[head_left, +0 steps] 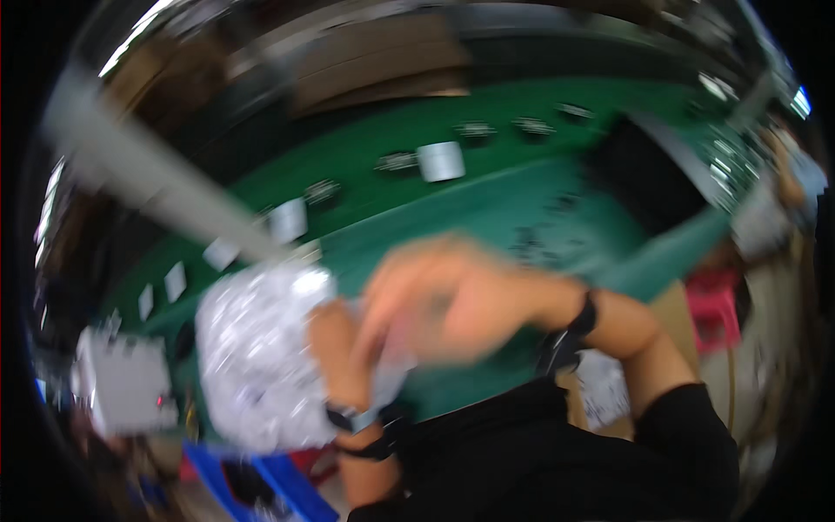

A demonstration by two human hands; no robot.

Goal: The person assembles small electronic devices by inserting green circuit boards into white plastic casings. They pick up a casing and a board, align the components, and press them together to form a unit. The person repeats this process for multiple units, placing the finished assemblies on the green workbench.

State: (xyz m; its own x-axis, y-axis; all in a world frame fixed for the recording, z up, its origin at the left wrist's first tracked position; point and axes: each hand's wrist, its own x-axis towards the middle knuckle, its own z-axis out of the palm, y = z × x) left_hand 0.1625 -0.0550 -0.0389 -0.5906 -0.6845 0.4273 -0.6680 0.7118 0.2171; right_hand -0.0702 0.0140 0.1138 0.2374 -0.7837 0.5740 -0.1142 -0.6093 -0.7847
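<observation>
A large clear plastic bag [261, 357], puffed and shiny, rests at the left end of the green bench. My left hand [337, 344] lies against its right side, with a watch on the wrist; its fingers are hidden. My right hand [457, 300] is above the green mat [365, 248], just right of my left hand and partly in front of it. Motion smears its fingers, and whether anything is in them does not show. A dark band circles each wrist.
Beyond the mat, a darker green strip [513, 100] carries several dark round parts and white cards [441, 162]. A black tray [639, 170] and scattered small dark pieces [535, 248] lie right. A grey box [126, 383], pale post [174, 178] and pink stool [713, 304] stand around.
</observation>
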